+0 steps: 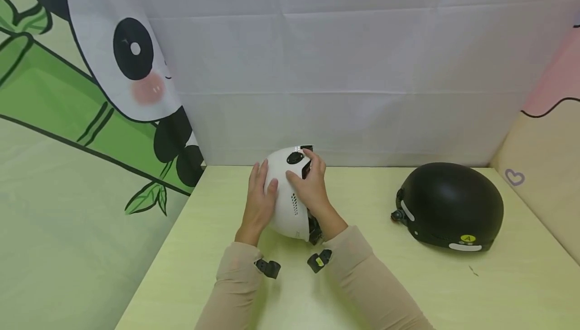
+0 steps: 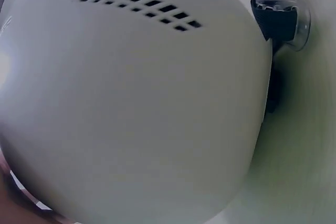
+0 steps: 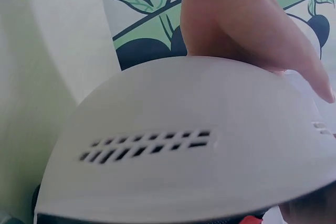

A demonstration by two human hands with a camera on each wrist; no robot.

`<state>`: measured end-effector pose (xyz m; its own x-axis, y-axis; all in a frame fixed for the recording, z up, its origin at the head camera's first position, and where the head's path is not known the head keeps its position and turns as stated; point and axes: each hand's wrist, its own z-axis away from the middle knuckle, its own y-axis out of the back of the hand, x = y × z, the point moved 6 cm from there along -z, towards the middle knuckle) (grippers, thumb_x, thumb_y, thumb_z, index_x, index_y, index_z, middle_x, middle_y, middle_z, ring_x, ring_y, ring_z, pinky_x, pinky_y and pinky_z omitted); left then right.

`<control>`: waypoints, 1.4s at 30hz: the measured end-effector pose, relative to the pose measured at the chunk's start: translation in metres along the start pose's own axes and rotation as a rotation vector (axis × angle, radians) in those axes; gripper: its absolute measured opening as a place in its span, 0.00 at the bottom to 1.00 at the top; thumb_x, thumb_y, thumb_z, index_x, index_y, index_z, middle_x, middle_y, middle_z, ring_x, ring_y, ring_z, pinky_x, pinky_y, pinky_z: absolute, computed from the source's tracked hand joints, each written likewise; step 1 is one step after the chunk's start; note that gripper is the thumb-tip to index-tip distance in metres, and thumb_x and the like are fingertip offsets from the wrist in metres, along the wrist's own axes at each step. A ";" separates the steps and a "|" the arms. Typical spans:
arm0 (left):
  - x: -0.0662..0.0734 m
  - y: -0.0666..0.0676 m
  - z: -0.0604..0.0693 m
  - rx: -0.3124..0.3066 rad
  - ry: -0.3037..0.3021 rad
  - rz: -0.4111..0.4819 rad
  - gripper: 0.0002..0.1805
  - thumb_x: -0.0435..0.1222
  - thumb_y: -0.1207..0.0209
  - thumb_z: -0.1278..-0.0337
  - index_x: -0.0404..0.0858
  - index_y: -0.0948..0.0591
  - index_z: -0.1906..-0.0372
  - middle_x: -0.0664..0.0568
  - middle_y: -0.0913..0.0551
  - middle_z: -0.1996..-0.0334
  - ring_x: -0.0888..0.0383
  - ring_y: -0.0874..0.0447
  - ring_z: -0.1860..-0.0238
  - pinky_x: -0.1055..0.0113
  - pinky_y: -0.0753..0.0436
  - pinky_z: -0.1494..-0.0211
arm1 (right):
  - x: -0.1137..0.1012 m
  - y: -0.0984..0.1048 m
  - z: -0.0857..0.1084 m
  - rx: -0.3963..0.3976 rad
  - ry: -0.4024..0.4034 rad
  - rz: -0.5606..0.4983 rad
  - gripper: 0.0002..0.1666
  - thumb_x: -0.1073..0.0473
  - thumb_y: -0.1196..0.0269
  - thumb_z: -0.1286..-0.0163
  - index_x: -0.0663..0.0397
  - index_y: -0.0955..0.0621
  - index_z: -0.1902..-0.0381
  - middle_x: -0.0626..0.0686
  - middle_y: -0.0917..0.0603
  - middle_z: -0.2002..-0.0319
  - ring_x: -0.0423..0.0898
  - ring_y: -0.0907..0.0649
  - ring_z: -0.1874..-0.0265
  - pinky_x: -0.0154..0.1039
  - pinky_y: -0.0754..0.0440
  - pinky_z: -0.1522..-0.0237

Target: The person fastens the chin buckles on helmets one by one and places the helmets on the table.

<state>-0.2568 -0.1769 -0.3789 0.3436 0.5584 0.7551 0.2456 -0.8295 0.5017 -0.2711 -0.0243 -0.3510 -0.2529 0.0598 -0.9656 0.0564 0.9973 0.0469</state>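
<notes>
A white helmet (image 1: 283,204), turned on its side with its rim to the right, is between both hands near the middle of the table. My left hand (image 1: 259,206) lies against its rounded left side, fingers extended and thumb on the shell. At the rim, my right hand (image 1: 312,184) grips the helmet, thumb on the outer shell and fingers over the edge beside a black oval vent (image 1: 295,157). A black strap with a clear buckle (image 2: 278,19) shows at the rim. The helmet's inside is mostly hidden. Whether the shell touches the table cannot be told.
A black helmet (image 1: 453,204) with a yellow sticker rests on the right side of the pale table (image 1: 362,289). Behind hangs a white cloth (image 1: 353,68), with a printed panda and bamboo backdrop (image 1: 59,83) at left. A small dark mark (image 1: 473,270) lies in front of the black helmet.
</notes>
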 end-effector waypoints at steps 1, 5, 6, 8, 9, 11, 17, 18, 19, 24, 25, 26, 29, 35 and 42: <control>0.001 0.000 0.000 -0.005 0.001 -0.001 0.36 0.59 0.60 0.29 0.51 0.47 0.22 0.48 0.57 0.23 0.35 0.53 0.28 0.33 0.43 0.37 | 0.000 0.000 0.000 -0.004 -0.004 -0.030 0.41 0.61 0.37 0.35 0.50 0.40 0.27 0.59 0.49 0.31 0.60 0.25 0.46 0.50 0.20 0.54; 0.002 -0.001 -0.002 -0.016 0.006 0.001 0.35 0.57 0.61 0.27 0.50 0.47 0.22 0.48 0.58 0.23 0.36 0.55 0.27 0.34 0.45 0.35 | 0.001 -0.002 0.001 -0.021 -0.022 -0.111 0.40 0.62 0.38 0.33 0.53 0.42 0.27 0.59 0.50 0.31 0.58 0.23 0.45 0.48 0.19 0.53; 0.002 -0.002 -0.003 -0.020 0.006 0.002 0.34 0.57 0.61 0.27 0.50 0.46 0.22 0.47 0.58 0.23 0.37 0.55 0.27 0.34 0.46 0.35 | 0.002 -0.002 0.001 -0.022 -0.023 -0.120 0.40 0.62 0.38 0.33 0.53 0.42 0.28 0.60 0.50 0.32 0.58 0.22 0.45 0.48 0.19 0.53; 0.003 -0.003 -0.003 -0.021 0.008 0.004 0.34 0.57 0.61 0.27 0.50 0.46 0.22 0.46 0.57 0.23 0.37 0.56 0.27 0.34 0.47 0.35 | 0.004 -0.003 0.001 -0.019 -0.027 -0.124 0.40 0.62 0.37 0.34 0.54 0.42 0.28 0.60 0.49 0.33 0.58 0.22 0.45 0.48 0.19 0.53; 0.003 -0.004 -0.003 -0.019 0.008 0.004 0.35 0.58 0.61 0.27 0.50 0.46 0.22 0.46 0.57 0.23 0.37 0.56 0.27 0.34 0.47 0.35 | 0.004 -0.003 0.001 -0.016 -0.025 -0.129 0.40 0.62 0.37 0.34 0.55 0.42 0.28 0.61 0.48 0.33 0.59 0.22 0.45 0.48 0.20 0.53; 0.003 -0.005 -0.003 -0.013 0.007 0.002 0.36 0.60 0.61 0.28 0.50 0.45 0.22 0.46 0.57 0.23 0.36 0.55 0.27 0.34 0.46 0.35 | 0.006 -0.003 0.001 -0.010 -0.022 -0.146 0.40 0.62 0.38 0.34 0.55 0.42 0.28 0.61 0.48 0.33 0.59 0.22 0.44 0.49 0.20 0.52; 0.004 -0.008 -0.002 0.018 -0.004 -0.028 0.40 0.64 0.57 0.33 0.48 0.41 0.24 0.43 0.55 0.24 0.34 0.52 0.29 0.34 0.43 0.36 | 0.009 -0.003 0.000 -0.014 -0.023 -0.215 0.37 0.63 0.41 0.32 0.56 0.41 0.29 0.61 0.48 0.33 0.61 0.24 0.43 0.50 0.20 0.52; 0.004 -0.008 -0.002 0.021 -0.006 -0.033 0.40 0.63 0.56 0.34 0.48 0.40 0.24 0.43 0.55 0.24 0.34 0.52 0.29 0.34 0.42 0.36 | 0.009 -0.002 0.001 -0.015 -0.025 -0.221 0.37 0.63 0.41 0.32 0.56 0.41 0.29 0.62 0.48 0.34 0.62 0.24 0.43 0.50 0.20 0.52; 0.004 -0.009 -0.002 0.022 -0.008 -0.036 0.39 0.63 0.54 0.34 0.47 0.40 0.24 0.42 0.55 0.24 0.34 0.51 0.29 0.35 0.42 0.36 | 0.010 -0.002 0.001 -0.018 -0.027 -0.224 0.36 0.63 0.42 0.31 0.57 0.41 0.29 0.62 0.48 0.34 0.62 0.24 0.44 0.51 0.20 0.52; 0.003 -0.010 -0.001 0.017 0.006 -0.037 0.38 0.60 0.52 0.34 0.48 0.39 0.24 0.44 0.55 0.24 0.35 0.51 0.29 0.35 0.41 0.36 | 0.011 0.010 0.006 -0.002 -0.049 -0.143 0.32 0.54 0.46 0.26 0.55 0.40 0.28 0.61 0.45 0.33 0.61 0.25 0.46 0.44 0.19 0.58; 0.003 -0.010 -0.001 0.015 0.011 -0.037 0.38 0.60 0.52 0.33 0.49 0.40 0.24 0.44 0.55 0.24 0.35 0.51 0.29 0.35 0.41 0.36 | 0.012 0.013 0.007 0.006 -0.055 -0.130 0.32 0.52 0.47 0.25 0.55 0.40 0.28 0.60 0.45 0.33 0.61 0.25 0.47 0.42 0.18 0.62; 0.003 -0.010 -0.001 0.014 0.015 -0.036 0.37 0.60 0.52 0.33 0.49 0.40 0.24 0.45 0.56 0.24 0.35 0.52 0.28 0.35 0.41 0.36 | 0.014 0.017 0.007 0.017 -0.060 -0.114 0.31 0.51 0.49 0.24 0.55 0.40 0.28 0.60 0.44 0.33 0.62 0.25 0.48 0.39 0.18 0.66; 0.003 -0.008 0.000 0.017 0.020 -0.033 0.37 0.59 0.52 0.34 0.50 0.40 0.24 0.46 0.56 0.24 0.35 0.52 0.28 0.35 0.41 0.36 | 0.023 0.028 0.006 0.042 -0.059 -0.083 0.31 0.50 0.51 0.23 0.56 0.40 0.28 0.61 0.43 0.35 0.63 0.23 0.52 0.37 0.18 0.72; 0.001 -0.005 0.001 0.018 0.028 -0.038 0.37 0.59 0.52 0.33 0.50 0.40 0.24 0.46 0.55 0.23 0.35 0.52 0.28 0.35 0.41 0.37 | 0.048 0.044 0.004 0.064 -0.062 0.062 0.34 0.50 0.50 0.23 0.56 0.44 0.25 0.64 0.45 0.33 0.62 0.27 0.46 0.53 0.26 0.49; 0.001 -0.003 0.002 0.012 0.020 -0.053 0.36 0.58 0.53 0.32 0.49 0.40 0.24 0.46 0.55 0.24 0.36 0.54 0.28 0.34 0.42 0.37 | 0.075 0.049 0.006 0.034 -0.127 0.139 0.38 0.48 0.50 0.23 0.53 0.48 0.23 0.66 0.49 0.30 0.64 0.31 0.40 0.59 0.30 0.45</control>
<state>-0.2554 -0.1738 -0.3800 0.3119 0.6008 0.7360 0.2741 -0.7986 0.5358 -0.2811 0.0292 -0.4232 -0.1168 0.1892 -0.9750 0.1155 0.9776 0.1759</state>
